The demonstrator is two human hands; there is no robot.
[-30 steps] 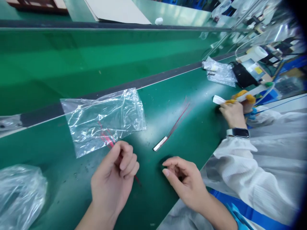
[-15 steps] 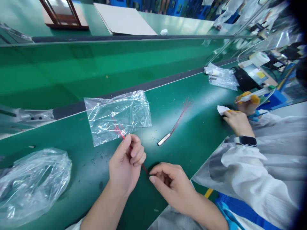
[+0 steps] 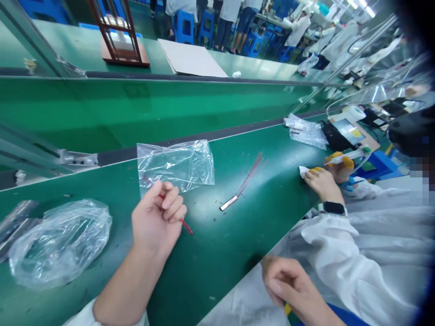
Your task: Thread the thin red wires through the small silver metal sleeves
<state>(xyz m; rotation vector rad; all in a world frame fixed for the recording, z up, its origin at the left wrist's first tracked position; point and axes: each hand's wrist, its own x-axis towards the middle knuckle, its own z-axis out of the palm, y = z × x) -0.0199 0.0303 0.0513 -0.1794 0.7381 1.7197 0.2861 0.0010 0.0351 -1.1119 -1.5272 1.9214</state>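
Observation:
My left hand (image 3: 158, 217) is closed around thin red wires (image 3: 186, 227), whose short end sticks out below the fingers. It is over the green table, at the near edge of a clear plastic bag (image 3: 176, 164). My right hand (image 3: 285, 283) is at the table's front edge, blurred, with its fingers curled; whether it holds anything is hidden. Between and beyond the hands lies a small white strip (image 3: 229, 203) with a dark edge, and a bundle of red wires (image 3: 250, 174) fans out from it.
A crumpled clear bag (image 3: 64, 242) lies at the left beside metal profiles (image 3: 16, 224). On the right, a co-worker's hands (image 3: 324, 181) hold a white piece and a tool. Behind them are another plastic bag (image 3: 307, 131) and a device (image 3: 348, 131).
My right hand has moved away from the wire end, to the right and down. My left hand has shifted left with the red wires. The view has tilted up.

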